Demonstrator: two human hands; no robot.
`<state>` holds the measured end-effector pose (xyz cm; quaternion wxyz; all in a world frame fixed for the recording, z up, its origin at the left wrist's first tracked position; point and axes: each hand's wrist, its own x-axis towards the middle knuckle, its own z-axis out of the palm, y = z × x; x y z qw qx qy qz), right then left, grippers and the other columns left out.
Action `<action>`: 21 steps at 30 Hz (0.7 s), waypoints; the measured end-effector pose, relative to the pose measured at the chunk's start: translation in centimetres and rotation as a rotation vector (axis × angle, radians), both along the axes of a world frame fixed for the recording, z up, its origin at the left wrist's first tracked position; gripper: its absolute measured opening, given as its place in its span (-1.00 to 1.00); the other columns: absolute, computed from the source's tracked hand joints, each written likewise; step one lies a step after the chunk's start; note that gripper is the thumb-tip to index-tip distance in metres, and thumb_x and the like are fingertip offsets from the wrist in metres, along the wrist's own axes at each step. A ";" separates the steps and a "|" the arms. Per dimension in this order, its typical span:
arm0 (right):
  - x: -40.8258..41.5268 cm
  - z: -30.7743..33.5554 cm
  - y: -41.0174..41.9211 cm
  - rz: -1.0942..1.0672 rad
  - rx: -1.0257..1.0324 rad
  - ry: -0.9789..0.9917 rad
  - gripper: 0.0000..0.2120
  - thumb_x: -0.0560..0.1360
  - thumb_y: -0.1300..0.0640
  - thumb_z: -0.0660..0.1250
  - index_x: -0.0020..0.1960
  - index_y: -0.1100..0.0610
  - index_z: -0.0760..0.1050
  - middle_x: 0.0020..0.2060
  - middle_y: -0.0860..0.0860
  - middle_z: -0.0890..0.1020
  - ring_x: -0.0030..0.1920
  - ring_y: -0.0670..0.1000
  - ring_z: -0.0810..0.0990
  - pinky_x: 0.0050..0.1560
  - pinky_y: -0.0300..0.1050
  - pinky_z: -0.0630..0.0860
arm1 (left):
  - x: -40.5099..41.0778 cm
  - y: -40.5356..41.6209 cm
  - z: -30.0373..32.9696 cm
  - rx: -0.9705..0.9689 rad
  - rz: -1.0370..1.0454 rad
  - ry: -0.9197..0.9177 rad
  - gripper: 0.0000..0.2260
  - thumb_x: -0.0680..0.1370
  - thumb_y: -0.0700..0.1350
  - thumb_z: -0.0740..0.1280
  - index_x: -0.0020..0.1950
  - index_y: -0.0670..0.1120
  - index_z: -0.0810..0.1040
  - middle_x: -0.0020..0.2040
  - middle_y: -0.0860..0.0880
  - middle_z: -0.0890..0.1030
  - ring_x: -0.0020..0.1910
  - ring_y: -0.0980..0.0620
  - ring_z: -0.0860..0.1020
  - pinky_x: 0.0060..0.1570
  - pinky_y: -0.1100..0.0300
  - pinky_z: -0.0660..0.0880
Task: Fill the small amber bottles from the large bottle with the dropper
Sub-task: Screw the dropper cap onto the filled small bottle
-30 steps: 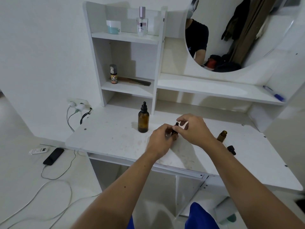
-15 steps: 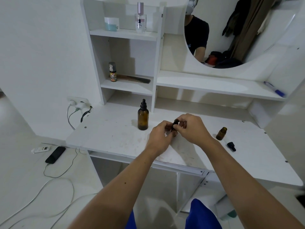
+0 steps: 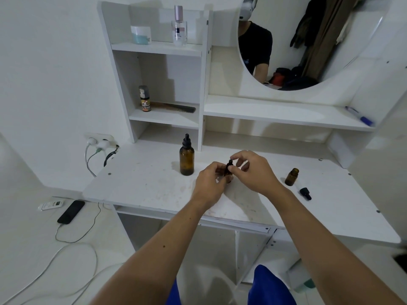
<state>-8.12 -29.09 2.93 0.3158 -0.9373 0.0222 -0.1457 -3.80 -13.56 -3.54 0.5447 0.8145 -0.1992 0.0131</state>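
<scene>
Meanwhile, the left hand (image 3: pixel 209 182) gripped a small amber bottle (image 3: pixel 228 171) above the surface (image 3: pixel 143 183) while the right hand (image 3: pixel 253 170) pinched its black dropper cap (image 3: pixel 229 164); right of them stood an uncapped bottle (image 3: pixel 291 177).

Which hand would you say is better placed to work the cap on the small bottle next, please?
The right hand, probably: its fingertips already pinch the black cap, while the left hand holds the small bottle steady over the table.

Large amber bottle (image 3: pixel 187 158) upright, capped; small bottle (image 3: pixel 291 176) open, dropper cap (image 3: pixel 305 193) beside it
</scene>
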 end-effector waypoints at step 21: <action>-0.5 -1.4 0.2 -0.020 -0.031 -0.120 -0.79 0.57 0.05 0.49 0.16 0.10 0.65 0.02 -0.05 0.62 -0.18 -0.08 0.61 0.00 -0.09 0.60 | 0.0 0.1 0.4 -0.024 0.015 -0.008 -0.71 0.54 -0.08 0.53 0.22 -0.06 0.61 0.04 0.10 0.69 0.03 0.20 0.64 0.11 0.32 0.54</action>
